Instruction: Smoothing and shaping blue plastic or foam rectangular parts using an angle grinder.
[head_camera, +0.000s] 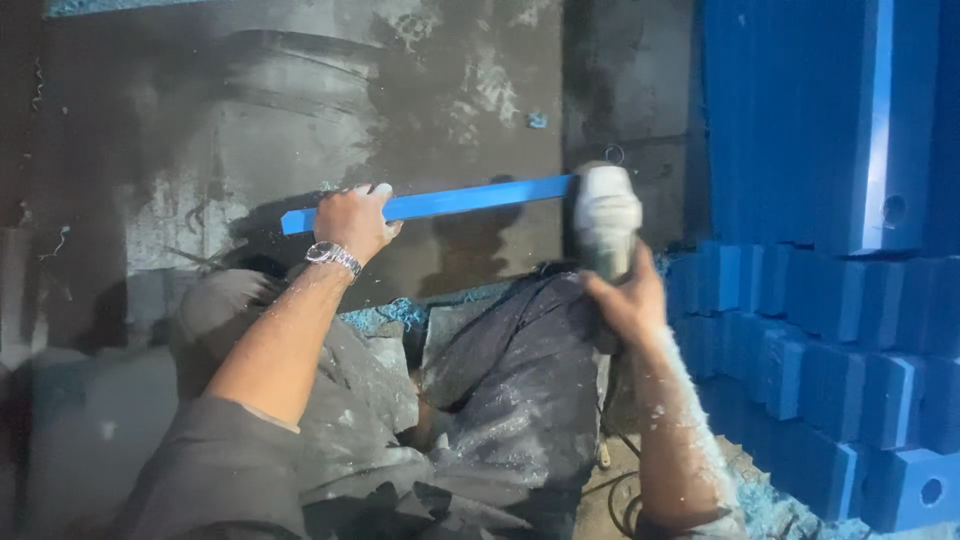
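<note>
My left hand (352, 222), with a wristwatch on the wrist, grips a long flat blue strip (470, 198) near its left end and holds it level in front of a dark wall. My right hand (628, 300) is closed around a dust-covered power tool (605, 215) whose whitish head meets the strip's right end. Pale dust coats my right forearm. My knees in grey trousers (520, 380) are raised below both hands.
Many blue blocks (820, 360), some with round holes, are stacked at the right, with tall blue slabs (800, 110) standing behind them. Blue shavings (395, 315) lie on my lap and on the floor. A dark cable (615, 490) runs by my right leg.
</note>
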